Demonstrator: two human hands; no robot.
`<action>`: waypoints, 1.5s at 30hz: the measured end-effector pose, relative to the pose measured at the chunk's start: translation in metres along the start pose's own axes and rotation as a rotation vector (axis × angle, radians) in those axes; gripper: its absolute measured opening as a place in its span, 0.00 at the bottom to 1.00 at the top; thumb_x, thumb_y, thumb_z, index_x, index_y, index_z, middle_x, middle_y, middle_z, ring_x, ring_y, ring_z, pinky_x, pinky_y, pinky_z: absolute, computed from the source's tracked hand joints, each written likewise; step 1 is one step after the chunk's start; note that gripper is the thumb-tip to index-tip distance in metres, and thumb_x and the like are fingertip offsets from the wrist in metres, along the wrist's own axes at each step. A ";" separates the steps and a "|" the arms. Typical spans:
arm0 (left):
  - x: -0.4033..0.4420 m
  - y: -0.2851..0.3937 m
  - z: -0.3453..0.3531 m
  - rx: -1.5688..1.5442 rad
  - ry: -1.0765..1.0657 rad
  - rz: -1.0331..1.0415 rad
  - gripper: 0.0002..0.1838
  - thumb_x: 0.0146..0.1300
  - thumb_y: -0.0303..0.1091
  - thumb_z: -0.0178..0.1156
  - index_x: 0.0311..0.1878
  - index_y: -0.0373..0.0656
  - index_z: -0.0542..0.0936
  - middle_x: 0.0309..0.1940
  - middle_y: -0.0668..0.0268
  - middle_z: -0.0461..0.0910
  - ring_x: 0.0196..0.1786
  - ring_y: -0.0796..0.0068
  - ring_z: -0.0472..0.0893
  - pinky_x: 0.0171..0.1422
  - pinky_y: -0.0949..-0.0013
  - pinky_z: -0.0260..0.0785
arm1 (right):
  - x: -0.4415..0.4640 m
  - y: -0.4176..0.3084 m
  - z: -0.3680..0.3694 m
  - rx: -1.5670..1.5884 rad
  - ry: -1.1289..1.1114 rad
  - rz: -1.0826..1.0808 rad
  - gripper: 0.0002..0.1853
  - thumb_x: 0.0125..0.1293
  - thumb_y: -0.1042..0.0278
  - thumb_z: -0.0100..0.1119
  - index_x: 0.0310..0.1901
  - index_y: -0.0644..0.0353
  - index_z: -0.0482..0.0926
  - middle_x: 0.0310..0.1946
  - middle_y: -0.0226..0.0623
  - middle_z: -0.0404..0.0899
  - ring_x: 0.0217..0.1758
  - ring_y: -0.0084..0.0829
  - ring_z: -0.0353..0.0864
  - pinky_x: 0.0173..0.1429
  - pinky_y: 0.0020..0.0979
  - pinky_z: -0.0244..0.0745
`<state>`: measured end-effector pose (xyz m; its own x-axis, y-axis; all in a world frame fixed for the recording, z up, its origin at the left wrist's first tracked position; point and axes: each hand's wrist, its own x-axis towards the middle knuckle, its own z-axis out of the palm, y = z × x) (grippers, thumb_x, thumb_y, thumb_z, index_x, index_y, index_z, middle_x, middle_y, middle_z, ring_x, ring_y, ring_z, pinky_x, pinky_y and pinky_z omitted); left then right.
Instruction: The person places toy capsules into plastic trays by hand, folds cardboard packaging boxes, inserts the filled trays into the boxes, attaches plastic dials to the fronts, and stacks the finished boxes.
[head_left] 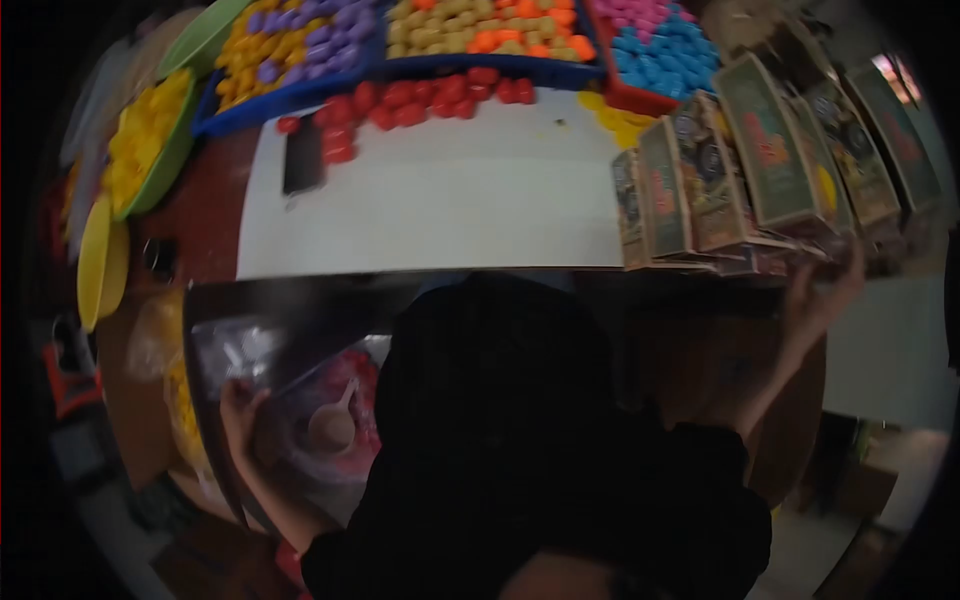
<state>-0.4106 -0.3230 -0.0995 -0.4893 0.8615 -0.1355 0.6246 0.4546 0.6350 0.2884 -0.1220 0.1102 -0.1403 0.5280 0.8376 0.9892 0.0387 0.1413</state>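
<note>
My left hand [240,408] is at the left side of an open drawer, beside a clear plastic bag [300,455]; its thumb and fingers are apart and slightly blurred. In the bag lie pink-red pieces [362,385] with a pale scoop [333,425] on top. Off to the right, my right hand [825,295] reaches up with spread fingers at the lower edge of a row of printed card boxes [765,150]. Its fingertips are close to the nearest boxes; whether they touch cannot be made out.
On the white board [450,210] lie red pieces [400,103] and a dark phone-like slab [302,160]. Behind stand blue trays [490,68] and a red tray [640,97] of coloured pieces. Yellow pieces fill a green basket [165,170]; a yellow bowl [103,262] sits nearer.
</note>
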 end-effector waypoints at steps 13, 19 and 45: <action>-0.004 0.039 0.000 0.038 0.096 -0.167 0.28 0.36 0.52 0.75 0.29 0.38 0.76 0.26 0.60 0.78 0.30 0.69 0.77 0.37 0.67 0.69 | -0.031 -0.078 0.006 0.521 0.128 -0.233 0.15 0.60 0.85 0.54 0.50 0.74 0.70 0.51 0.51 0.69 0.53 0.38 0.73 0.48 0.26 0.81; -0.021 0.107 0.012 0.617 0.102 -0.251 0.15 0.51 0.43 0.64 0.27 0.39 0.81 0.29 0.53 0.81 0.35 0.54 0.82 0.40 0.60 0.73 | -0.048 -0.089 0.000 0.727 0.098 -0.165 0.11 0.60 0.84 0.55 0.46 0.73 0.74 0.49 0.50 0.72 0.50 0.39 0.75 0.46 0.31 0.79; 0.013 0.260 0.076 -1.238 -0.665 0.165 0.09 0.69 0.37 0.49 0.42 0.41 0.70 0.53 0.60 0.71 0.47 0.76 0.74 0.53 0.73 0.66 | -0.036 -0.287 0.086 1.157 -0.452 -0.680 0.24 0.51 0.69 0.64 0.52 0.60 0.71 0.46 0.41 0.72 0.50 0.38 0.72 0.52 0.35 0.70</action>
<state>-0.2078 -0.1763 0.0060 0.1270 0.9866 -0.1022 -0.4548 0.1495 0.8780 0.0134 -0.0793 -0.0062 -0.7893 0.3384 0.5123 0.2413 0.9382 -0.2479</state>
